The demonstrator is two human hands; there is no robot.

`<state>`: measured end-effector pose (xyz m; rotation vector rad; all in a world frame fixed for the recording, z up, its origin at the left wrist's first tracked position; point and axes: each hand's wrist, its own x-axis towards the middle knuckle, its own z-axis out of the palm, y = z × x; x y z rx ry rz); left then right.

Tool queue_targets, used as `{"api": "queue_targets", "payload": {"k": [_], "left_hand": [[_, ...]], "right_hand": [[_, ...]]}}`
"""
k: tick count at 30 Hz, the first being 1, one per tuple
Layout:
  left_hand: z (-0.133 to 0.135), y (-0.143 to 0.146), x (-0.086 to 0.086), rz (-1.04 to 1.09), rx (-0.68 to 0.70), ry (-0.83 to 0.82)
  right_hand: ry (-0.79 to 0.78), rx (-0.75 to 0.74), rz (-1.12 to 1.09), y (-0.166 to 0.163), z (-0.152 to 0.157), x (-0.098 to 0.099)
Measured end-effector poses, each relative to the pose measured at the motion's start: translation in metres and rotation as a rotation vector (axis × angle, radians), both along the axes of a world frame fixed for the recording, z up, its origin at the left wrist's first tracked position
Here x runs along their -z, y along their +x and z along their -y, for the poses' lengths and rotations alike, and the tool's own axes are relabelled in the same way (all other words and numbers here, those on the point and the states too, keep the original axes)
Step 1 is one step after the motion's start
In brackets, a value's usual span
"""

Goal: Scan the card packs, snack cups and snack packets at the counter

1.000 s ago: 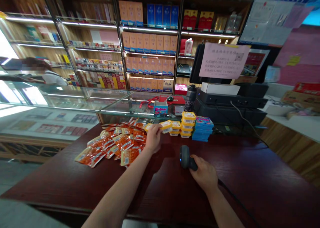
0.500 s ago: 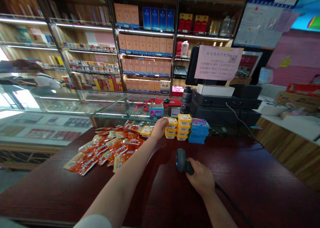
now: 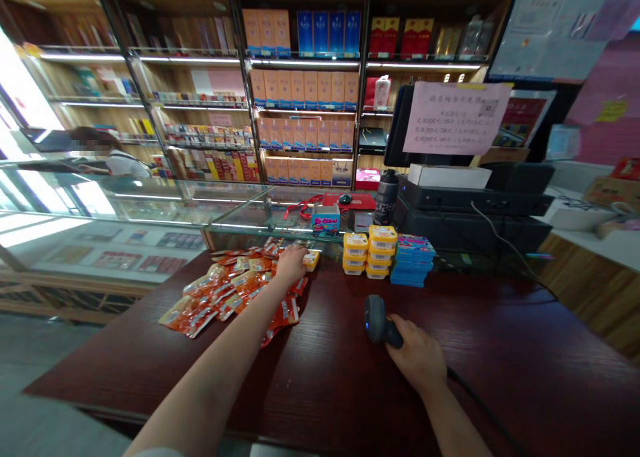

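Tub stacks [image 3: 355, 253] standing centre-right; lone tub [image 3: 313, 261] sitting unstacked mid-frame, left hand [image 3: 291, 265] overlapping, grip unclear; right hand [image 3: 417, 355] gripping scanner [image 3: 376, 319].

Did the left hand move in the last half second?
Yes, leftward: the left hand was in front of the small blue box; now it's left of it.

Glossy plastic packets [image 3: 233, 282]; matt scanner [image 3: 379, 319]; smooth wood-look counter [image 3: 325, 370]

Pink paper sign [image 3: 450, 125] on monitor [image 3: 397, 127]: "200元", "300元", "500元" legible; smaller print blurred.
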<state>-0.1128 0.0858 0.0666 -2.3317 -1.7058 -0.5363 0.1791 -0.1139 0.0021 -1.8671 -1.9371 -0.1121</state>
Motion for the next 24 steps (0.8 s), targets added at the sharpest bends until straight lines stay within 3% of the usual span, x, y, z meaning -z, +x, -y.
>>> {"api": "queue_targets", "payload": {"k": [5,13,16,19,24], "left_hand": [[-0.002,-0.014,0.001,-0.206,0.019,-0.029],[0.003,0.011,-0.011,-0.198,0.139,0.087],[0.017,0.024,0.0,-0.1,0.157,0.114],[0.041,0.037,0.022,0.009,0.122,0.092],[0.077,0.05,0.052,0.159,0.065,0.112]], "right_hand": [[-0.017,0.033,-0.006,-0.001,-0.001,0.001],[0.03,0.018,0.021,-0.002,0.001,-0.002],[0.034,0.038,0.019,-0.001,-0.001,0.002],[0.03,0.031,0.014,-0.001,-0.002,0.004],[0.003,0.001,-0.043,-0.002,0.001,-0.004]]}}
